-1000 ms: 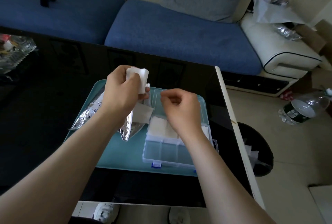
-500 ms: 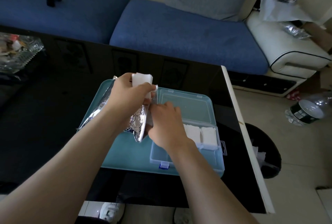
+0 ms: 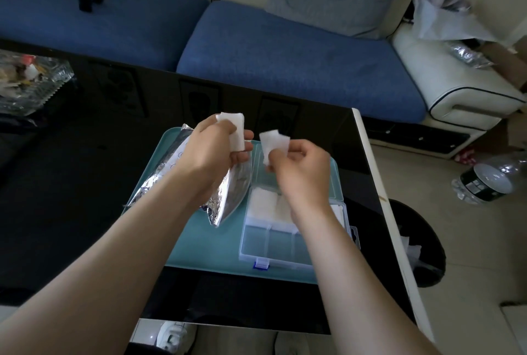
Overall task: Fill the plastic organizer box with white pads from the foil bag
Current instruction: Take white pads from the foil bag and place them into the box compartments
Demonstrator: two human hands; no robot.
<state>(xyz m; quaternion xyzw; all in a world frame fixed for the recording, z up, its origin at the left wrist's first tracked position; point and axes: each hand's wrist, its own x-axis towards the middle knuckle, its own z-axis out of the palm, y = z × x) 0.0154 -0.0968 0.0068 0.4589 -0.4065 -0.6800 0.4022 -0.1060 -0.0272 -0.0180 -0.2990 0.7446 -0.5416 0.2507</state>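
Right grip (image 3: pixel 302 169) pinched one white pad (image 3: pixel 274 142) above the organizer box (image 3: pixel 273 245); left grip (image 3: pixel 211 152) clutched a pad stack (image 3: pixel 235 129), the foil bag (image 3: pixel 228 198) beneath it, just left of the box. A loose pinch might drop the pad outside the box's empty near compartments.

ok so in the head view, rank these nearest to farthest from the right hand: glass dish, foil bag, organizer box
1. organizer box, directly beneath the right hand
2. foil bag, just to the left
3. glass dish, far left on the table
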